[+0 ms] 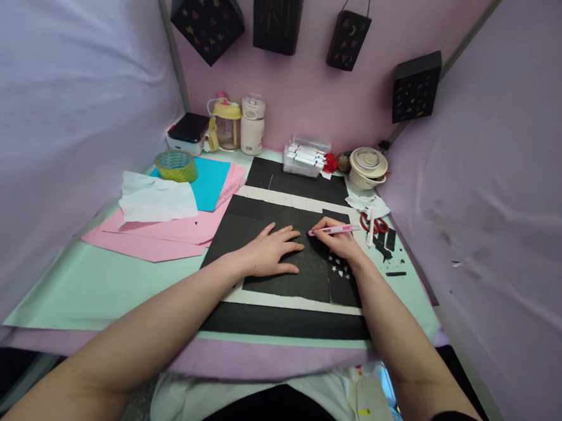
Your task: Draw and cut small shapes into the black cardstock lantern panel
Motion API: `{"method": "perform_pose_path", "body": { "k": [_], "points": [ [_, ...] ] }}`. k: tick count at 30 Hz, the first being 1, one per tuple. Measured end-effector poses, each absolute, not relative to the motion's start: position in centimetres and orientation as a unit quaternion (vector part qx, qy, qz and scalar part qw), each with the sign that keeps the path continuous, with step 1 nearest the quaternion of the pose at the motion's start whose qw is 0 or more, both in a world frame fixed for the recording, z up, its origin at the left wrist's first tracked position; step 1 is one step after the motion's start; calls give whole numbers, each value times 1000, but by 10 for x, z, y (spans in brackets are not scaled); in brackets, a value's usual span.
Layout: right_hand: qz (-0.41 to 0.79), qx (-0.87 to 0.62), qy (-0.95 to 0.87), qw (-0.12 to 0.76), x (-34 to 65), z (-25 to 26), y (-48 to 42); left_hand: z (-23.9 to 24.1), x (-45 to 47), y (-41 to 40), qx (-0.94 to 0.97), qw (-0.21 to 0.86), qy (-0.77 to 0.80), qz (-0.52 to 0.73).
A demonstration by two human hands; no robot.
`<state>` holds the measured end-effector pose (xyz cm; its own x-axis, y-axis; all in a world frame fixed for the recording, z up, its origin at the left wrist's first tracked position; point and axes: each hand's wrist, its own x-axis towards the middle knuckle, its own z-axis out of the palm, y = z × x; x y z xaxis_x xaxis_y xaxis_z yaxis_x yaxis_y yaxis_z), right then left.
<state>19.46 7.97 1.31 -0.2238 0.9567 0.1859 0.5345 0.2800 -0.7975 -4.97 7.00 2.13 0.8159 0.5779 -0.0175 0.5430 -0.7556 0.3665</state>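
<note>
My left hand (274,251) lies flat with fingers spread on a black sheet of paper (262,215). In my right hand (337,235) is a slim pink craft knife (342,229), gripped like a pen, its tip at the black sheet just right of my left fingertips. Fine pale lines mark the sheet between the hands. Several small white star and heart shapes (339,267) show below my right hand, on the sheet's right part. White board (260,292) and another black strip (282,319) lie underneath, nearer the table's front edge.
Pink sheets (168,233), a blue sheet (215,176), white tissue (157,202) and a tape roll (176,166) lie left. Behind are bottles (253,126) and a marker box (304,158). Red-handled scissors (374,222) and black scraps (390,239) lie right. Black box lanterns (349,41) hang above.
</note>
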Motion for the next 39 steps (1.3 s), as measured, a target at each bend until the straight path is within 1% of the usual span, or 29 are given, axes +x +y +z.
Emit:
{"method": "perform_pose_path", "body": {
  "k": [10,19,39],
  "points": [
    [314,-518,-717,346,194,16,79,21,-51,70,936,181,296,54],
    [306,-522,-705,370,192,14,79,22,-50,70,936,181,297,51],
    [295,-514,-719,362,190,9,81,21,-50,70,936,180,297,55]
  ]
}}
